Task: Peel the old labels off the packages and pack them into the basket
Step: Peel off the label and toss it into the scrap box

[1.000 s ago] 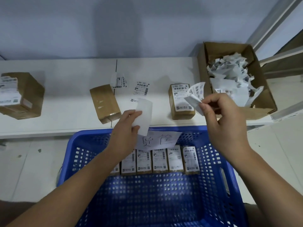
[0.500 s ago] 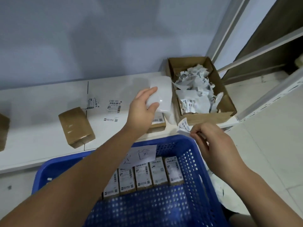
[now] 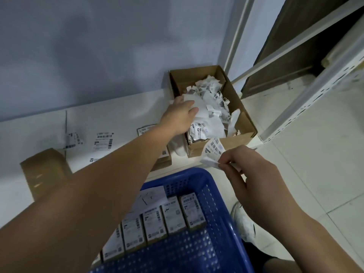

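Note:
My left hand (image 3: 180, 115) reaches into the open cardboard box (image 3: 244, 123) of crumpled old labels and holds a white sheet (image 3: 190, 98) between thumb and fingers over the pile. My right hand (image 3: 248, 174) pinches a peeled barcode label (image 3: 213, 151) just in front of that box. Below, the blue basket (image 3: 222, 203) holds a row of several labelled packages (image 3: 173, 215) upright along its far side. One labelled package (image 3: 146, 130) lies on the white table, mostly hidden by my left forearm. A plain brown package (image 3: 44, 170) lies at the left.
Two loose labels (image 3: 103, 140) lie flat on the white table (image 3: 118, 119). A handwritten paper note (image 3: 152, 196) leans inside the basket. A white metal shelf frame (image 3: 307, 91) stands at the right over tiled floor. A white shoe (image 3: 243, 221) shows beside the basket.
My left hand carried the white sheet rightward from above the basket into the cardboard box. My right hand with the peeled label came down toward the basket's corner. The view swung right.

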A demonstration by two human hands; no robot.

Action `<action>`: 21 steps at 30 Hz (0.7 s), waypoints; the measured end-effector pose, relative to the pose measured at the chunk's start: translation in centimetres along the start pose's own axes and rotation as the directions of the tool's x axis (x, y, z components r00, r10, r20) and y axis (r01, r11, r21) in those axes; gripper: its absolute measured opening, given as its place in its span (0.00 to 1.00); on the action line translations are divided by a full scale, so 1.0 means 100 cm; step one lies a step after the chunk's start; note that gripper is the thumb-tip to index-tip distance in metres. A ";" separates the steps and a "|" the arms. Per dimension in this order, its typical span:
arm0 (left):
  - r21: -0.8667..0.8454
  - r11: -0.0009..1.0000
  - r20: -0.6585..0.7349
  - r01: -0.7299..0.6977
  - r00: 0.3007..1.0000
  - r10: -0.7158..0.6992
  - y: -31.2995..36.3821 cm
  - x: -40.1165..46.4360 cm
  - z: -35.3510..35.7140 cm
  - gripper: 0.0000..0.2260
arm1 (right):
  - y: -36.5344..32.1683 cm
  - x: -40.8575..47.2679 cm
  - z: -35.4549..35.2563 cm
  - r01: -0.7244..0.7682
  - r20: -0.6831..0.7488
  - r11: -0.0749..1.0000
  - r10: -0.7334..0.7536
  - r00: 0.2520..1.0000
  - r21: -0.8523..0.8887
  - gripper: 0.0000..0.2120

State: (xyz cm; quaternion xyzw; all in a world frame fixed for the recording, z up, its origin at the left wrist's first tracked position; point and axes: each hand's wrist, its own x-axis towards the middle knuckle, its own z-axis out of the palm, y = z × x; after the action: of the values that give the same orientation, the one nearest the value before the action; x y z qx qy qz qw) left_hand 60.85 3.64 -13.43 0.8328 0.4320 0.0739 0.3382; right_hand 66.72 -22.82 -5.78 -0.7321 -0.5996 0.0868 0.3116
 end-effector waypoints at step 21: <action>-0.578 0.814 -0.144 -0.049 0.989 -0.043 -0.047 -0.320 -0.093 0.08 | -0.092 -0.010 0.087 0.628 -0.133 0.771 -0.637 0.759 -0.108 0.05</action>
State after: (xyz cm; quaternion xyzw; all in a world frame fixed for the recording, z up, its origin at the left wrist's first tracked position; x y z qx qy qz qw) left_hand 34.10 -14.42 -3.91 0.6828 0.4119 0.2652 0.5420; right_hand 54.49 -19.86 -7.72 -0.4998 -0.7862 -0.1004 0.3494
